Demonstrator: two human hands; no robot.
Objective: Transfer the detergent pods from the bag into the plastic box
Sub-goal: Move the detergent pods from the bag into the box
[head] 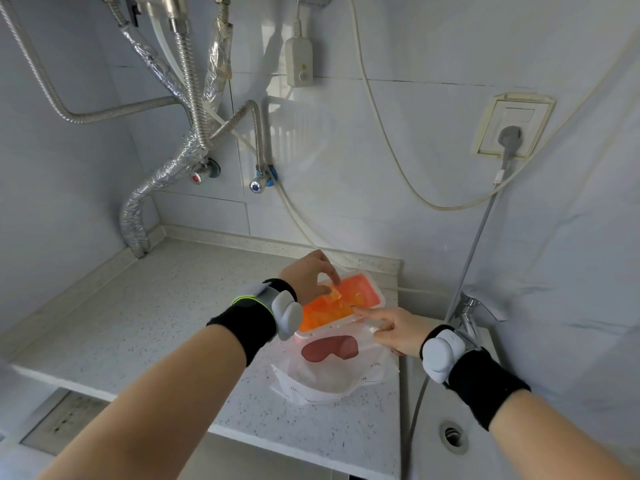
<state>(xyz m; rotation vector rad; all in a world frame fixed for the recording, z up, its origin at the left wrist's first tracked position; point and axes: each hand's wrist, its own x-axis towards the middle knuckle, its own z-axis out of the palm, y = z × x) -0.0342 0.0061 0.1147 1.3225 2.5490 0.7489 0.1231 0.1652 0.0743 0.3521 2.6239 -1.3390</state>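
I am pinching one orange pod between the thumb and fingers of my left hand, holding it just over the box, whose inside is glowing orange with more pods heaped toward its near end. The box is sitting on the counter, hard against the counter's right edge. My right hand is resting on the box's near right rim with the forefinger stretched out straight across it and the other fingers curled down on what looks like clear film; whether they are gripping it I cannot tell. The bag, clear plastic and crumpled, is lying just in front of the box, touching it. The sink is sitting right of the box, the tap beside it.
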